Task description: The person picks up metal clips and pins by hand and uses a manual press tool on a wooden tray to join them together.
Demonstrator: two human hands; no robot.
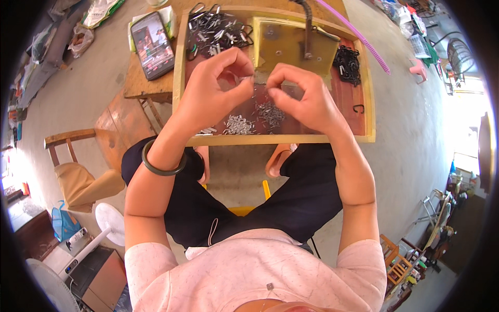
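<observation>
My left hand is closed in a pinch above a wooden-rimmed tray; a small pale bit shows near its fingertips, too small to name. Slightly apart from it, my right hand also pinches, and whatever it holds is hidden. Beneath the hands lie a pile of tiny silvery-white pieces and a pile of small grey metal pieces. Black loops with silvery ends heap up at the tray's far left. More black loops are bunched at the right, with a single black C-shaped piece nearer me.
A yellowish board stands at the tray's far side, under a dark metal arm. A pink coiled cord runs past the far right corner. Left of the tray, a phone lies on a wooden table. A wooden chair stands farther left.
</observation>
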